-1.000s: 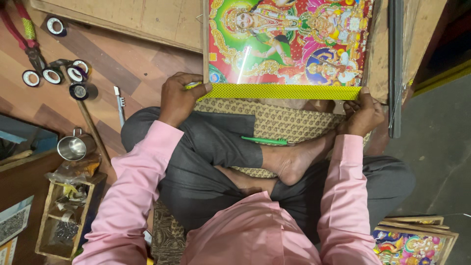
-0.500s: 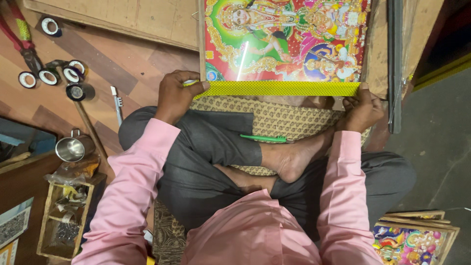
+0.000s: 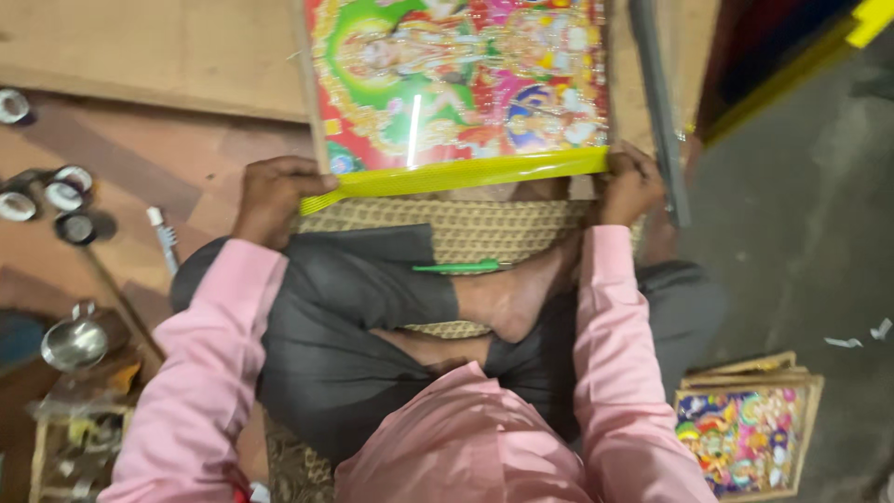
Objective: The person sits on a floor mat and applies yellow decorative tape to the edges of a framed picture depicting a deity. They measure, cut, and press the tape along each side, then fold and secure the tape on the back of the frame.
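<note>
Nearest: stack of framed colourful pictures on the floor at the person's right; wooden compartment box at their left. Green pen rests on the crossed leg.

Middle: left hand and right hand, each closed on an end of the yellow strip along the near edge of the glossy picture. Risk: uneven pull may skew or crease the strip.

Far: tape rolls, wooden board.

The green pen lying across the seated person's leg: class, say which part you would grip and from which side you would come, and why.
Grip the green pen around its middle, coming from above. It lies flat and nearly level on the dark trouser leg, its slim length exposed, and a bare foot crowds its right end. Both hands, the left hand and right hand, hold the yellow-edged picture.
</note>
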Demonstrator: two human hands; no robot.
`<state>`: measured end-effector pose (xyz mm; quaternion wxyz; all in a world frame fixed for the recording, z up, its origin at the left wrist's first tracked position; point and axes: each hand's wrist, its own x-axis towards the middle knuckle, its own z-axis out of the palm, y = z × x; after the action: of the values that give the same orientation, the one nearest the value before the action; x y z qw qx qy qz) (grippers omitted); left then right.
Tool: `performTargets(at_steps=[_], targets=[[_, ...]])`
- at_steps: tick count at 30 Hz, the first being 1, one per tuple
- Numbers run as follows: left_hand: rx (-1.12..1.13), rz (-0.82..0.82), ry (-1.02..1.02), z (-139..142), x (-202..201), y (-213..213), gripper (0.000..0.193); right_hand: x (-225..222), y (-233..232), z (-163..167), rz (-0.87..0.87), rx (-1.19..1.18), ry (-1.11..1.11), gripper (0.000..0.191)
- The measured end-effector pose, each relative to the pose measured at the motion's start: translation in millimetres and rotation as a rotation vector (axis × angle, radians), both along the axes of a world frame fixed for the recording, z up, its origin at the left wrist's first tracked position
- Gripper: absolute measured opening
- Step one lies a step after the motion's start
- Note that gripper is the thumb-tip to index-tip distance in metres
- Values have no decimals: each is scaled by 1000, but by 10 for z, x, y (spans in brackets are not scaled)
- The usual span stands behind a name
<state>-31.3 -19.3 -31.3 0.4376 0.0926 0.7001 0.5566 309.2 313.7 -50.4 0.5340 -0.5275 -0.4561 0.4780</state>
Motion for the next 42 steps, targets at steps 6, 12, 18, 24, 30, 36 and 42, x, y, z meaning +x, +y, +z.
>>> performTargets(at_steps=[6, 12, 18, 24, 30, 36, 42], targets=[[-20, 24, -84, 112, 48, 38, 23, 88, 39, 150, 19, -238, 25, 16], [-3, 13, -82, 152, 63, 9, 21, 100, -11, 343, 58, -353, 46, 16], [20, 15, -132, 170, 96, 9, 22, 8, -437, 294, -87, 393, -847, 26], [-21, 15, -100, 192, 114, 14, 22, 80, -439, 300, -10, 408, -863, 26], [-5, 28, -94, 112, 95, -7, 23, 27, -272, 214, -49, 117, -479, 35], [66, 2, 468, 281, 230, 48, 49, 16, -308, 274, -19, 346, -636, 35], [13, -221, 1105, 566, 444, 42, 41, 35, -256, 299, 138, 452, -761, 22]])
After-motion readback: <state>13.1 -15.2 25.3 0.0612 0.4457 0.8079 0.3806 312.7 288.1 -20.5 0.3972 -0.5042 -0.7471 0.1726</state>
